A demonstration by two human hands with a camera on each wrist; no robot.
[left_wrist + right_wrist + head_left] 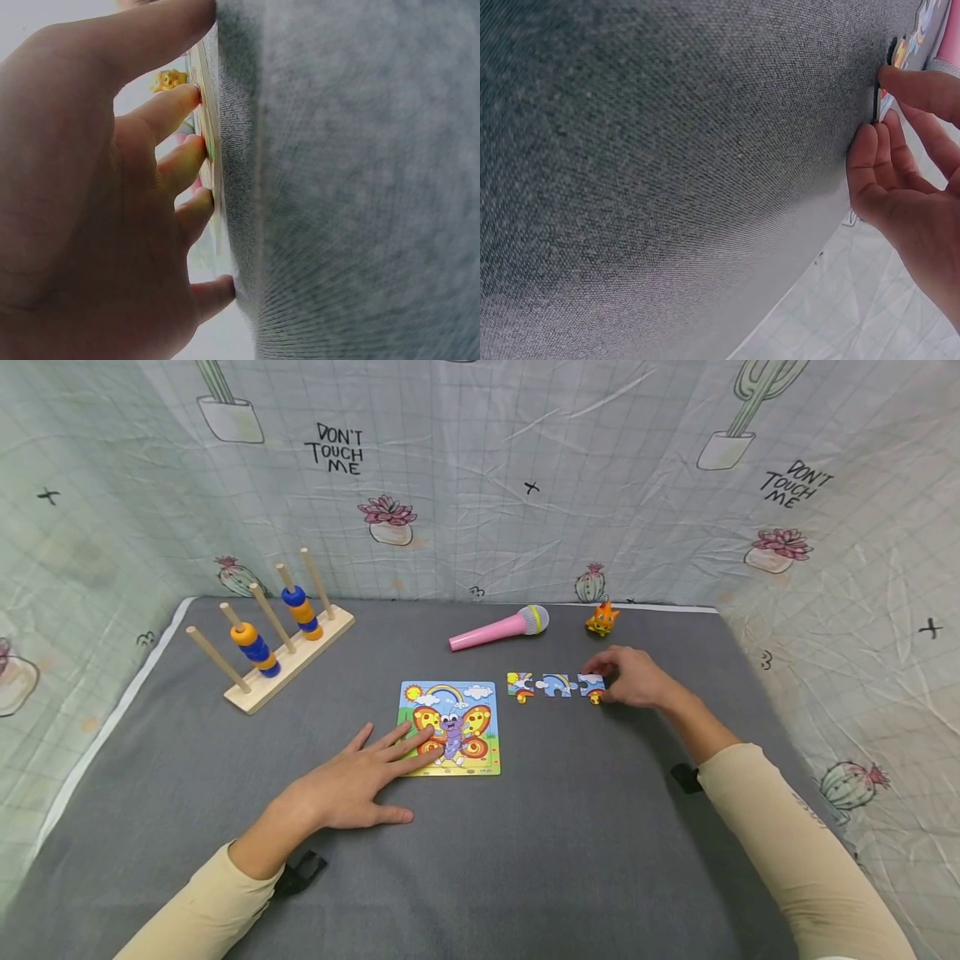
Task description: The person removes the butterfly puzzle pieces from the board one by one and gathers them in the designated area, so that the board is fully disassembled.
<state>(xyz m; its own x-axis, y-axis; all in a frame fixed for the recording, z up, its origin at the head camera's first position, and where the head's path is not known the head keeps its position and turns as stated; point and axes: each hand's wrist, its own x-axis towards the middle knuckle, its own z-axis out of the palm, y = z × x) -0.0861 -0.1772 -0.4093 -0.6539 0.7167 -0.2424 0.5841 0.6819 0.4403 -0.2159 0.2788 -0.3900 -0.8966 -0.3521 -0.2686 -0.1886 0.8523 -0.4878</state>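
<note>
A square butterfly puzzle (476,718) lies flat on the grey cloth. My left hand (356,781) is spread with straight fingers, several fingertips resting on the puzzle's left part; the left wrist view shows these fingertips (196,146) against its edge. To the puzzle's upper right, three loose jigsaw pieces lie in a row: a left piece (517,683), a middle piece with a rainbow (557,686) and a right piece (592,685). My right hand (633,677) pinches the right piece between thumb and fingers, low at the cloth. Part of that piece (886,100) is hidden by the fingers.
A pink toy microphone (491,631) lies behind the pieces, with a small orange figure (602,618) to its right. At the left stands a wooden peg rack (300,662) with blue and orange rings. A printed curtain (480,485) hangs behind the grey table cloth (525,868).
</note>
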